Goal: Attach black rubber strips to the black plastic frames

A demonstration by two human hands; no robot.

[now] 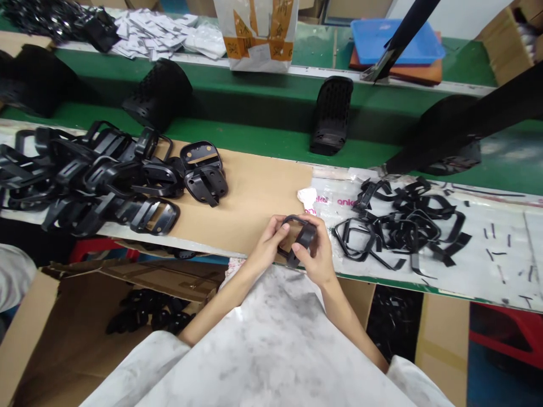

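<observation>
Cardboard-covered bench [254, 192], black plastic frame [298, 237] between left hand [267, 246], right hand [319, 257]

Frame [297, 239] between parts pile [93, 181] and strips [403, 226]

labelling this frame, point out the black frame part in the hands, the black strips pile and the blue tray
black frame part [307, 237]: head view, its right side
black strips pile [418, 226]: head view, middle of pile
blue tray [369, 39]: head view, bare left floor
</observation>
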